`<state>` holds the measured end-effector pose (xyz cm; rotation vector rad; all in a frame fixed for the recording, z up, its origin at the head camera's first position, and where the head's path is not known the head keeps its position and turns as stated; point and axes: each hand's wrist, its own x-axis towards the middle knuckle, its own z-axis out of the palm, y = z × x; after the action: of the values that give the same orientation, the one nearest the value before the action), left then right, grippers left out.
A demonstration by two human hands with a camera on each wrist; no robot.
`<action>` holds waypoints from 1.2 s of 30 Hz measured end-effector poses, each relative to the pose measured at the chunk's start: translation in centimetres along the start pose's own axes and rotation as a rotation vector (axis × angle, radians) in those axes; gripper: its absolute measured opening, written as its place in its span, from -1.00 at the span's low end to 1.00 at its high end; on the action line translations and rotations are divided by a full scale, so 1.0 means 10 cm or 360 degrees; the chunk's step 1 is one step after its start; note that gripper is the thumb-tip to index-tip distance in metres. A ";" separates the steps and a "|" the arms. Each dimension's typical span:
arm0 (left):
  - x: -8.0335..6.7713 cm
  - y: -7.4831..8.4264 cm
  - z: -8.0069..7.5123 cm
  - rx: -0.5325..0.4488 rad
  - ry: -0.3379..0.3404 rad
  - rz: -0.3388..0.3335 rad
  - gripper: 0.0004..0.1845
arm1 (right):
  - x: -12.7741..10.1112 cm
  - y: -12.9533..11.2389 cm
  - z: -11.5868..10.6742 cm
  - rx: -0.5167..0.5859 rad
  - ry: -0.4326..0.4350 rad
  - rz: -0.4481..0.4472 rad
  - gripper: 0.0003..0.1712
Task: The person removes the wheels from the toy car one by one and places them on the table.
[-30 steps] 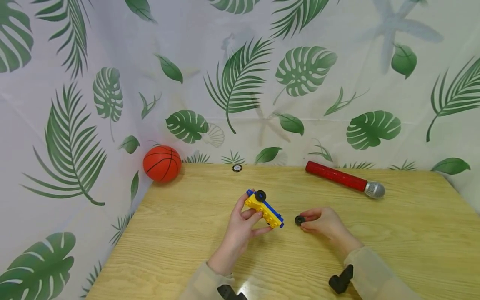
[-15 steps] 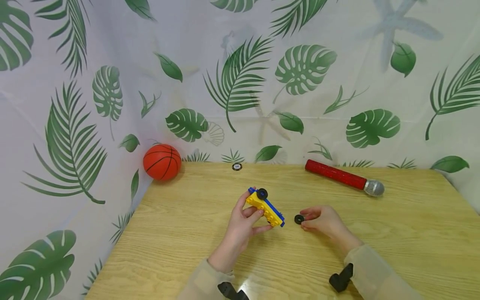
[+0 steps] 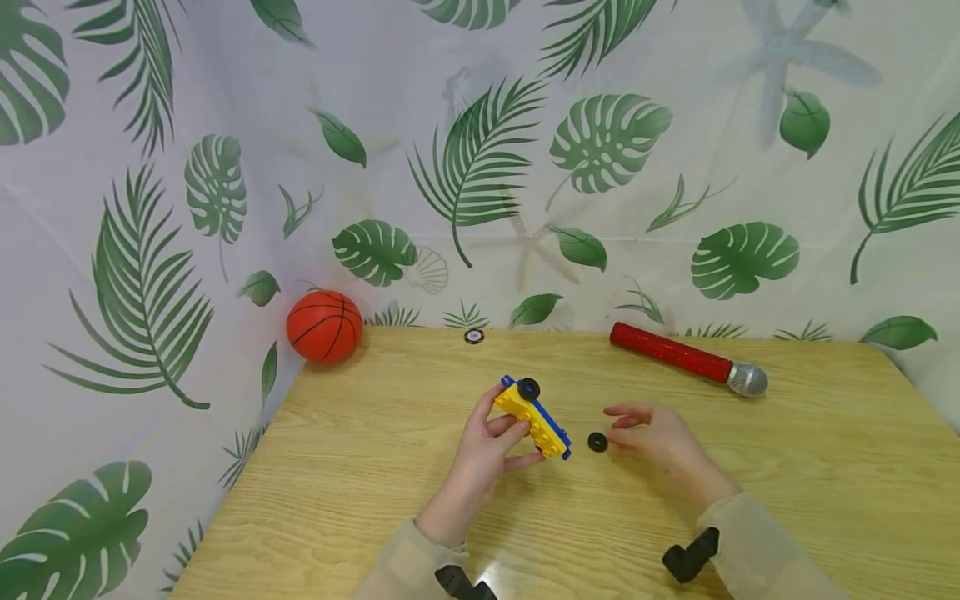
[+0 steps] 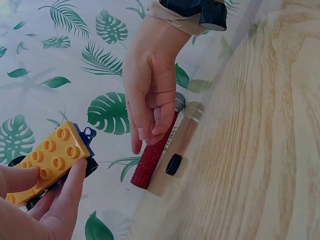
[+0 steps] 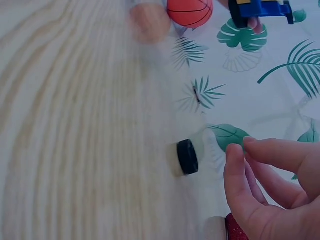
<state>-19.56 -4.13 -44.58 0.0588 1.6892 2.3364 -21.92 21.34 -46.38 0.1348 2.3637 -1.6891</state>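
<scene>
My left hand [image 3: 482, 457] grips a toy car [image 3: 534, 417] of yellow studded bricks on a blue chassis. One black wheel [image 3: 528, 389] shows on the car's upper side; the left wrist view shows the yellow studs [image 4: 57, 163] facing the camera. On the wooden table to the right lies a small black tyre [image 3: 597, 442], flat, its centre hole visible. My right hand [image 3: 662, 435] is just right of the tyre, fingers loosely bent with nothing between them. In the right wrist view the tyre [image 5: 187, 157] stands apart from the fingertips [image 5: 235, 150].
A small orange basketball [image 3: 325, 327] sits at the table's back left corner. A round black-and-white chip [image 3: 474, 336] lies at the back edge. Farther right lies a red toy microphone [image 3: 690, 357]. A leaf-printed cloth [image 3: 495, 208] hangs behind the table [image 3: 337, 500].
My right hand has let go of the tyre and drawn slightly right, leaving it on the table. The left hand and car have barely moved.
</scene>
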 end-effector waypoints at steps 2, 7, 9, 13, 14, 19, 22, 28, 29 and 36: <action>0.00 0.00 0.00 0.0003 0.0008 -0.0006 -0.32 | -0.01 -0.03 -0.01 0.0000 -0.0016 -0.0036 -0.46; 0.01 -0.02 -0.01 0.0012 0.0008 -0.0002 -0.33 | -0.04 -0.11 -0.04 0.0073 -0.0076 -0.0108 -0.43; 0.01 -0.03 -0.02 0.0019 0.0001 0.0006 -0.34 | -0.05 -0.15 -0.05 0.0146 -0.0103 -0.0112 -0.41; 0.02 -0.04 -0.02 0.0029 -0.0009 0.0004 -0.37 | -0.08 -0.23 -0.04 0.0245 -0.0127 -0.0121 -0.41; 0.02 -0.04 -0.02 0.0044 -0.0007 0.0003 -0.38 | -0.08 -0.24 -0.04 0.0257 -0.0127 -0.0125 -0.41; 0.03 -0.05 0.00 0.0112 0.0035 -0.0056 -0.41 | -0.11 -0.33 -0.01 0.0235 -0.0083 -0.0128 -0.42; 0.03 -0.05 0.01 0.0112 0.0042 -0.0089 -0.42 | -0.13 -0.39 0.01 0.0184 -0.0065 -0.0135 -0.44; 0.05 -0.07 0.03 0.0059 -0.0015 -0.0092 -0.43 | -0.14 -0.45 0.02 0.0260 -0.0104 -0.0192 -0.43; 0.05 -0.07 0.03 0.0041 -0.0027 -0.0089 -0.43 | -0.14 -0.46 0.02 0.0275 -0.0111 -0.0196 -0.43; 0.05 -0.10 0.04 -0.0029 -0.0066 -0.0101 -0.45 | -0.17 -0.52 0.06 0.0287 -0.0140 -0.0223 -0.42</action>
<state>-19.79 -3.40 -45.41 0.0496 1.6262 2.2880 -21.33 19.17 -41.37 -0.0752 2.2011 -1.9295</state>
